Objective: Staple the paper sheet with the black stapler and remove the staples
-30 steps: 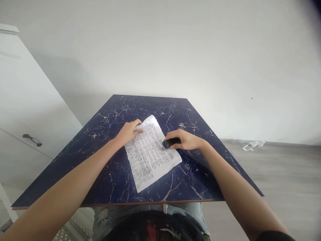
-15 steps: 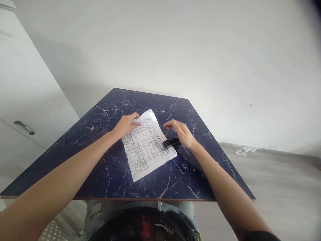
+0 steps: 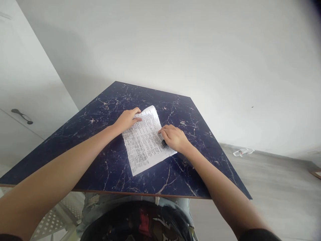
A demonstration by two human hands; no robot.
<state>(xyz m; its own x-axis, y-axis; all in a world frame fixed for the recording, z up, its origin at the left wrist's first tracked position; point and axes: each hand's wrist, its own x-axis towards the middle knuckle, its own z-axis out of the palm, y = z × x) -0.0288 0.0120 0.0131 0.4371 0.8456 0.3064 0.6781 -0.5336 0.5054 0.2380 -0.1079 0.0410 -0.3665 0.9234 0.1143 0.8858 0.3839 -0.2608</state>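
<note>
So, right hand palm-down over black stapler, fingers extended; left hand splayed, touching paper

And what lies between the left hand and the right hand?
In the head view, printed paper lies between the left hand and right hand; the black stapler, partly hidden under the right hand, overlaps it.

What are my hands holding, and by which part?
Your left hand steadies the paper at its far left side. Your right hand covers most of the black stapler; any grip is hidden.
</note>
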